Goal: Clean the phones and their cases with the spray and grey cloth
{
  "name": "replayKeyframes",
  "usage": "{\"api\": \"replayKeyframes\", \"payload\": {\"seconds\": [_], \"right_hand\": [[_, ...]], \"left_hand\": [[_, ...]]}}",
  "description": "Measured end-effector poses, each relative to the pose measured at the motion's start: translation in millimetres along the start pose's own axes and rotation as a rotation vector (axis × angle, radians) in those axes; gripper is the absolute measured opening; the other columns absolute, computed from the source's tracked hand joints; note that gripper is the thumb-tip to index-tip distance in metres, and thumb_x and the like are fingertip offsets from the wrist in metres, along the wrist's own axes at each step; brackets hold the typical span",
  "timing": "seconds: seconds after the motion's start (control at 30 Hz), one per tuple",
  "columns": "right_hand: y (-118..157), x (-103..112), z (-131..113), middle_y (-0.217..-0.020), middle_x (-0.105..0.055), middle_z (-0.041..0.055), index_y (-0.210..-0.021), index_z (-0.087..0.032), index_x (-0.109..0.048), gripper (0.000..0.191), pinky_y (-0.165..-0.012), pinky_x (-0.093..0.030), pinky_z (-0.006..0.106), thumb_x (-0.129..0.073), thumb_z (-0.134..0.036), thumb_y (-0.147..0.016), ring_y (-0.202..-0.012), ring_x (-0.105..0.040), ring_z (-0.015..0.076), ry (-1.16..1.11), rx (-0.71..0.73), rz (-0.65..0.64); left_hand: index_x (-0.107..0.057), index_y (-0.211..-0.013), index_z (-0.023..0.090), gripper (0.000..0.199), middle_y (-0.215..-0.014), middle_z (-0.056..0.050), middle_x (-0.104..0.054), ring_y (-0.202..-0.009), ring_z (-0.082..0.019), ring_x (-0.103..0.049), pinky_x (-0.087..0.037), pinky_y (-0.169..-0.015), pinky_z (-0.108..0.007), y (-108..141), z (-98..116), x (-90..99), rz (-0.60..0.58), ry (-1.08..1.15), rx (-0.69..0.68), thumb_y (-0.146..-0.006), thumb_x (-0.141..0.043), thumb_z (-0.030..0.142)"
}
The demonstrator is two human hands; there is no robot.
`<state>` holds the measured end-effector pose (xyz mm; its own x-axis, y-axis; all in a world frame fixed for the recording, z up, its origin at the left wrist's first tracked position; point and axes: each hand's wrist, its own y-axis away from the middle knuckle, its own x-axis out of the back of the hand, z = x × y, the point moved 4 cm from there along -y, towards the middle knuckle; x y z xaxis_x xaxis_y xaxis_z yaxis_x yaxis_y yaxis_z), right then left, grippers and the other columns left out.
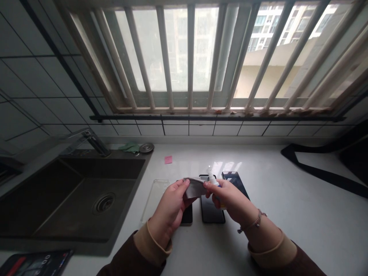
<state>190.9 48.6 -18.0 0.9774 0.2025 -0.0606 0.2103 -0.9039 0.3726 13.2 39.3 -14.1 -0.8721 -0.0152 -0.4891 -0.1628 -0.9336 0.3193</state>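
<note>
White countertop (287, 180) beneath a barred window (186, 57): on my feed, the left hand (169, 207) pinches a soft, limp grey microfiber cloth (195, 188), best held by its edge. The right hand (227, 199) closes around a light, smooth spray bottle (212, 180), held by its body above dark smartphones (212, 211).

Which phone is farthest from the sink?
The phone on the right. The middle phone and the phone under the left hand sit closer to the sink.

This is a home kitchen, going by the dark sink (71, 199) with its mixer tap (97, 143) set into the white worktop (287, 214), the tiled wall (57, 88), and the barred window (186, 57) facing an apartment block (287, 46).
</note>
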Motion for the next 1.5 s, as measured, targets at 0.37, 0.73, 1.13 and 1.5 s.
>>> {"api": "replayKeyframes", "payload": {"seconds": [0.37,0.73,1.13,1.5], "right_hand": [[8,3,-15,-0.057,-0.053,-0.004,-0.099,-0.019,-0.071,0.048,-0.053,-0.038,0.027,-0.072,-0.066,-0.089,-0.052,-0.047,0.0137,0.203,0.188,0.126],[9,-10,-8,-0.057,-0.05,-0.0055,-0.08,-0.017,-0.065,0.041,-0.05,-0.027,0.024,-0.076,-0.056,-0.088,-0.048,-0.04,0.0082,-0.201,0.098,-0.125],[0,5,-2,-0.054,-0.05,-0.0049,-0.079,-0.02,-0.061,0.044,-0.053,-0.031,0.026,-0.071,-0.061,-0.09,-0.05,-0.043,0.0112,0.013,0.136,0.091],[2,2,-14,-0.071,-0.046,-0.006,-0.095,-0.025,-0.055,0.048,-0.051,-0.029,0.024,-0.067,-0.071,-0.089,-0.051,-0.036,0.0101,-0.42,0.111,0.06]], "left_hand": [[-0.077,-0.106,0.014,0.031,-0.103,-0.012,-0.08,-0.09,-0.021,-0.071,-0.057,-0.081,-0.032,1,1,-1.4,-0.013,-0.126,-0.016,-0.095,-0.073,0.043],[-0.076,-0.11,0.015,0.026,-0.115,-0.012,-0.078,-0.097,-0.022,-0.072,-0.056,-0.087,-0.032,1,-3,-4.9,-0.043,0.06,-0.03,-0.095,-0.073,0.037],[-0.075,-0.103,0.015,0.021,-0.104,-0.01,-0.079,-0.088,-0.017,-0.071,-0.057,-0.082,-0.028,3,-3,-8.7,-0.113,0.099,0.014,-0.093,-0.078,0.033],[-0.075,-0.106,0.016,0.015,-0.106,-0.009,-0.078,-0.092,-0.017,-0.074,-0.062,-0.085,-0.029,4,-2,-8.8,-0.047,0.096,0.037,-0.096,-0.075,0.027]]}}
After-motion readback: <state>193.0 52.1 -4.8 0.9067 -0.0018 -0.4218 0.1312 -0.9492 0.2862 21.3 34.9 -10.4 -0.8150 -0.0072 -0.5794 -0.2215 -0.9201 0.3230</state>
